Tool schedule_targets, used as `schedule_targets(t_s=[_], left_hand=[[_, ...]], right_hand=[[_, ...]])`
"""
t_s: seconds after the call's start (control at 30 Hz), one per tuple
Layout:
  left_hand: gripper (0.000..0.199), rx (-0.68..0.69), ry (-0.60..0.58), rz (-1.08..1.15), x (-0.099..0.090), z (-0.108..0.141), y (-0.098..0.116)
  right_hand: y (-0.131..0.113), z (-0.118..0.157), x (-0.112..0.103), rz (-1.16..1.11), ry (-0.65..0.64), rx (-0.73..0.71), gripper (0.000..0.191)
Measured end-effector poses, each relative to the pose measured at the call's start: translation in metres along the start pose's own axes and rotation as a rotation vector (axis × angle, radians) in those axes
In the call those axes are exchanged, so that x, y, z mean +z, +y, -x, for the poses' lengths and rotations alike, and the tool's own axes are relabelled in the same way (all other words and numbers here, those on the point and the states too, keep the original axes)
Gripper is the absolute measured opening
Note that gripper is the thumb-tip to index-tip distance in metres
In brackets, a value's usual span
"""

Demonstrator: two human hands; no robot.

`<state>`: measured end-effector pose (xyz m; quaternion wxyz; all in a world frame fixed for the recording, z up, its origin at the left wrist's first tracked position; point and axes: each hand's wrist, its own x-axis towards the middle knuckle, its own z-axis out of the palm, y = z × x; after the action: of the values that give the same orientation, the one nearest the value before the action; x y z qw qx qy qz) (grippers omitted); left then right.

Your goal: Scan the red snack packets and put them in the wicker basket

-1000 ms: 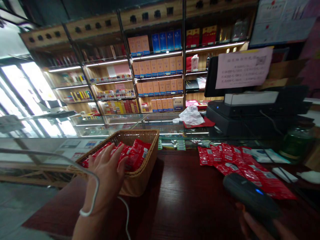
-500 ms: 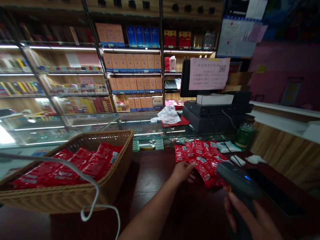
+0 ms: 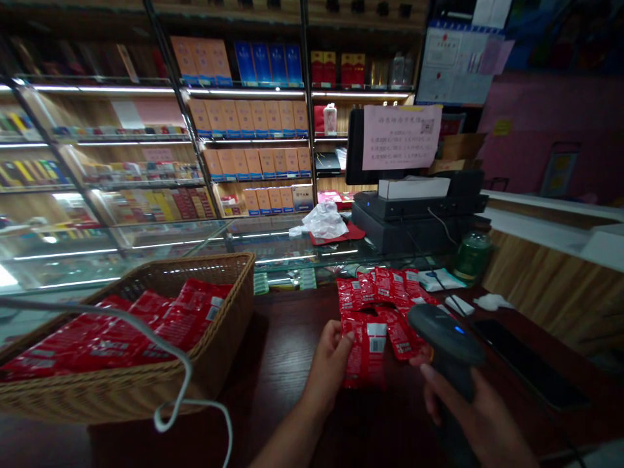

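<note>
My left hand [image 3: 331, 357] pinches a red snack packet [image 3: 364, 364] by its left edge, thumb on top. The packet's white barcode label faces up. In my right hand [image 3: 468, 403] is a dark handheld barcode scanner [image 3: 446, 335], held by its handle, with a blue light glowing on top. Its head points left, towards the packet, with a gap between them. Behind the held packet lies a pile of similar red packets [image 3: 385, 286] on the dark wooden counter [image 3: 287, 351].
At left stands a wicker basket [image 3: 234, 305] with several larger red packets [image 3: 185, 318], a white cable [image 3: 182, 377] crossing before it. A black phone [image 3: 531, 361] lies right. Behind are a green-filled jar [image 3: 472, 253], a till with a monitor [image 3: 355, 149], and a glass display case [image 3: 234, 237].
My left hand has taken a red packet from the pile and drawn it nearer, label up. The scanner has shifted slightly left. The view has turned a little.
</note>
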<state>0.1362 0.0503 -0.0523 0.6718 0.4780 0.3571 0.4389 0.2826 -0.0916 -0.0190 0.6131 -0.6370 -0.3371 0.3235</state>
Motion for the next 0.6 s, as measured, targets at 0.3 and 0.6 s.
schedule_targets(t_s=[0.3, 0.6], left_hand=[[0.040, 0.013, -0.160, 0.061, -0.031, 0.063, 0.023], [0.038, -0.042, -0.054, 0.149, -0.038, 0.070, 0.031]], right_hand=[[-0.015, 0.001, 0.047, -0.135, -0.060, 0.004, 0.059], [-0.012, 0.004, 0.061, -0.264, 0.000, 0.015, 0.058]])
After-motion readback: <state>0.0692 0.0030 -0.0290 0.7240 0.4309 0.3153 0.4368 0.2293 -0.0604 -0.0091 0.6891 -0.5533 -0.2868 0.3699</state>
